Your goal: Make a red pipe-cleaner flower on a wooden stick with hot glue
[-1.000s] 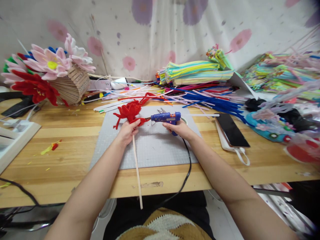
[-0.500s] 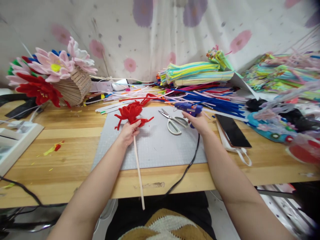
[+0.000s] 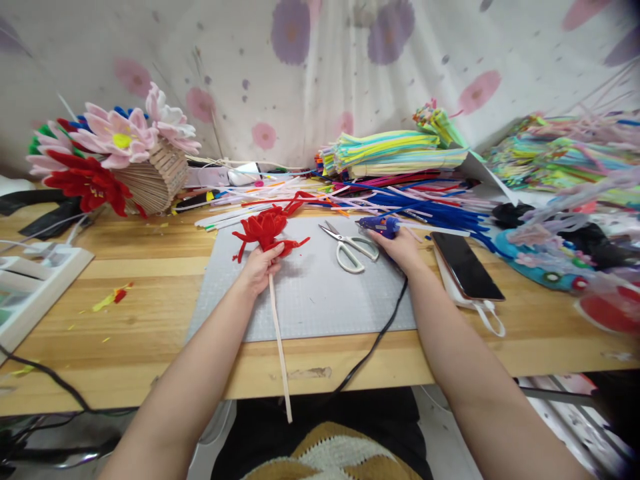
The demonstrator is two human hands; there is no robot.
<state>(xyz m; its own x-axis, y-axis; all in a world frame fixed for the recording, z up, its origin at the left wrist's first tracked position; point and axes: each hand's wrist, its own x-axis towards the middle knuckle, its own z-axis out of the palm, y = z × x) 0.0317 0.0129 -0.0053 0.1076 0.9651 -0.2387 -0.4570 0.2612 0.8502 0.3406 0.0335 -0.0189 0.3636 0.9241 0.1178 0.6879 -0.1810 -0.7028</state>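
Over the left part of the grey cutting mat [image 3: 310, 313], my left hand [image 3: 261, 268] is closed around the base of a red pipe-cleaner flower [image 3: 265, 227]. A pale stick stem [image 3: 278, 333] runs down from it past the table's front edge. At the mat's right side, my right hand [image 3: 399, 249] has its fingers around a blue glue gun [image 3: 381, 225], nozzle pointing left; my hand hides its handle. A black cord [image 3: 375, 347] trails from there toward the table edge. Between my hands lie scissors [image 3: 350, 252] with pale handles, blades parted.
Loose pipe cleaners [image 3: 425, 207] and thick bundles [image 3: 390, 150] lie along the back. A basket of fuzzy flowers [image 3: 167, 167] rests at left, beyond a white tray [image 3: 55, 280]. A phone [image 3: 467, 267] lies right of the mat, near a blue decorated piece [image 3: 535, 267].
My right hand has turned and sunk slightly with the glue gun, so its handle no longer shows below my fingers. My left hand keeps its hold on the flower. The view has shifted slightly.
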